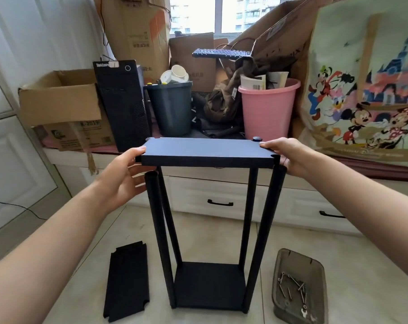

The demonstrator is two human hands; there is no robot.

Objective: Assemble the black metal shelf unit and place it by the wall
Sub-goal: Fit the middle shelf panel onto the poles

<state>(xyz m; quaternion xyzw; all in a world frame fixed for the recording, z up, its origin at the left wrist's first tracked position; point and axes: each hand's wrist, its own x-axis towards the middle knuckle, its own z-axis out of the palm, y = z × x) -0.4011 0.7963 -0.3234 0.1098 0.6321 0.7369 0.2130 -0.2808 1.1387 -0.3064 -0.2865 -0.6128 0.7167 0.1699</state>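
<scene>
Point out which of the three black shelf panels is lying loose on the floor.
The spare panel left of the frame lies loose. The top panel is held by both hands; the bottom panel sits between the posts.

Black shelf panel (207, 149), pink bucket (267, 108), cartoon-print bag (366, 90).

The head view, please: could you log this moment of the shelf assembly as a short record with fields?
Held part: flat black metal shelf panel, level above the posts
Left hand: grips the panel's left end
Right hand: grips the panel's right end
Frame: four black metal posts upright on a black base panel
Spare: black shelf panel lying on the floor, left
Hardware: grey translucent plastic tray of screws, right
</scene>
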